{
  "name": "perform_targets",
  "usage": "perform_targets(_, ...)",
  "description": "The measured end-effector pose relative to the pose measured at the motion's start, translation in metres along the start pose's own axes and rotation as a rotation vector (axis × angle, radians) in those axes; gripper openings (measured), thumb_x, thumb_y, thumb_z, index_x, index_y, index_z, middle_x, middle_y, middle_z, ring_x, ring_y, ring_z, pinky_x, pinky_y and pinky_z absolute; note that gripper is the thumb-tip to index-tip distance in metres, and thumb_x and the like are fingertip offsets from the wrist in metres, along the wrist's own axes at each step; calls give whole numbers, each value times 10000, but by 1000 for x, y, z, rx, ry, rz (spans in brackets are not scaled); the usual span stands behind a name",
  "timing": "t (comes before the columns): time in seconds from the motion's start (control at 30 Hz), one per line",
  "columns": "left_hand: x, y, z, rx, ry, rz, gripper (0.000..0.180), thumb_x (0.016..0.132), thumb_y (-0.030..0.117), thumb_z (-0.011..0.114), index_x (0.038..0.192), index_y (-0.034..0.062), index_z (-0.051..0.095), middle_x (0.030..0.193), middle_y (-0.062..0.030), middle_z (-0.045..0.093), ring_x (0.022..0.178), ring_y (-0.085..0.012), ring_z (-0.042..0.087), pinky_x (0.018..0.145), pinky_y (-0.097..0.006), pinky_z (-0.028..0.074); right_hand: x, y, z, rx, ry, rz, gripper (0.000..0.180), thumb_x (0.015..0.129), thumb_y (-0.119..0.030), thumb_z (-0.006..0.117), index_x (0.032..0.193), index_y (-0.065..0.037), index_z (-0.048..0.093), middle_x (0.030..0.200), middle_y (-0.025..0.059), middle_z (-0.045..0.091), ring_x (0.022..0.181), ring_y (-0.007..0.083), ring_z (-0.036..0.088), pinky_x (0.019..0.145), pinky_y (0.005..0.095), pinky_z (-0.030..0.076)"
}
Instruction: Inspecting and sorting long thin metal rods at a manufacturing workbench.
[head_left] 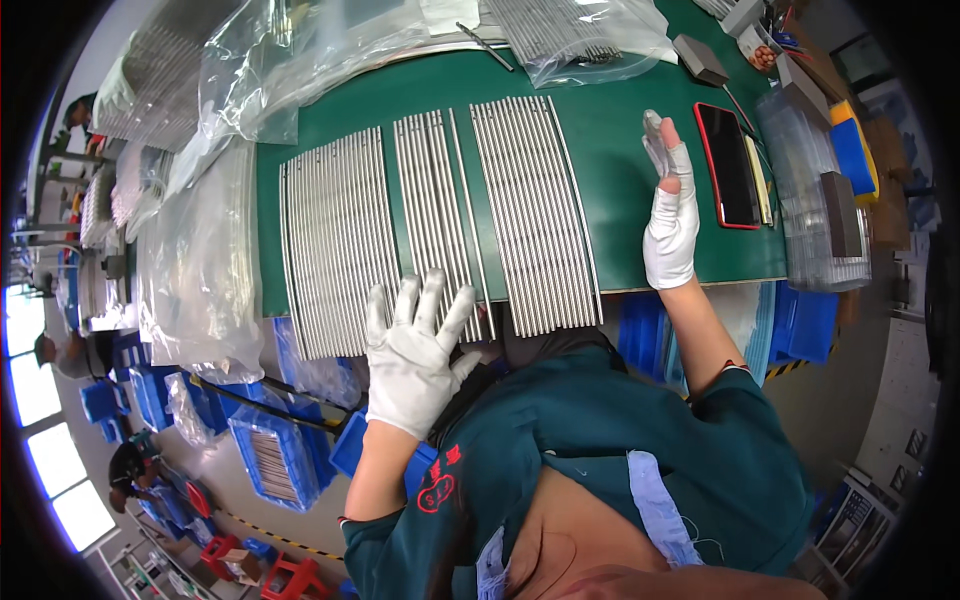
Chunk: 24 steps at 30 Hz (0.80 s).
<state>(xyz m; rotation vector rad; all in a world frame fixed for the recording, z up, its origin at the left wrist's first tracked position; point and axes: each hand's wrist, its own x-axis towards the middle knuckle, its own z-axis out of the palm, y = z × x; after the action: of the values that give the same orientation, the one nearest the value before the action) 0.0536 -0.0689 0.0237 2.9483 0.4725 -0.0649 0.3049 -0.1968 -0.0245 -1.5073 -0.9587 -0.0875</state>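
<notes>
Left hand: white-gloved left hand point(412, 362), palm down, fingers spread, closed on nothing; fingertips over the near ends of the left and middle rod groups. Contact with the metal: cannot tell.
Right hand: white-gloved right hand point(672, 225), some fingertip skin bare; turned edge-on, fingers extended, nothing seen in its grasp; over the tabletop's near edge, between the right rod group and the phone.
Tabletop: green tabletop point(625, 110), rods running from its middle toward the near edge, near ends jutting past it.
Left rod group: wide left rod group point(338, 240), side by side, nearest the left edge.
Middle rod group: narrower middle rod group point(432, 210), a slim gap on its left.
Lone rod: single rod point(468, 215), just right of the middle group.
Right rod group: close-set right rod group point(530, 215), beyond another gap.
Right edge: red-rimmed phone point(727, 165); clear plastic box point(800, 200) beside it.
Far edge: bagged rods point(565, 35); grey block point(700, 60) toward the far right corner.
Left edge: clear plastic bag point(195, 260) hanging down.
Floor: blue bin point(240, 440), left of the person.
</notes>
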Motion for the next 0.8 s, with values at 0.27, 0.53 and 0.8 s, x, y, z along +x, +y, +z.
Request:
perform_targets(0.27, 40, 34, 0, -109, 18, 241, 697, 625, 398, 673, 1227, 165, 411, 1239, -128, 415, 1155, -311, 374, 989, -502, 227, -2, -3, 3, 47, -19, -33, 453, 927, -271, 368, 1328, -76, 290, 1314, 134, 386, 1215, 259, 379, 998, 319, 282)
perform_targets(0.53, 31, 23, 4, -29, -53, 154, 730, 610, 434, 674, 1245, 192, 408, 1266, -135, 403, 1182, -323, 359, 1013, -506, 181, -4, -2, -4, 78, 57, -19, 481, 928, -330, 349, 1300, -27, 328, 1286, 122, 422, 1201, 234, 389, 1003, 317, 262)
perform_targets(0.8, 67, 47, 7, -170, 77, 329, 758, 615, 528, 626, 1241, 154, 420, 1264, -142, 404, 1165, -326, 367, 996, -509, 200, 4, -6, -3, 32, 19, -27, 493, 925, -357, 343, 1291, -26, 345, 1272, 129, 434, 1192, 236, 398, 996, 321, 271)
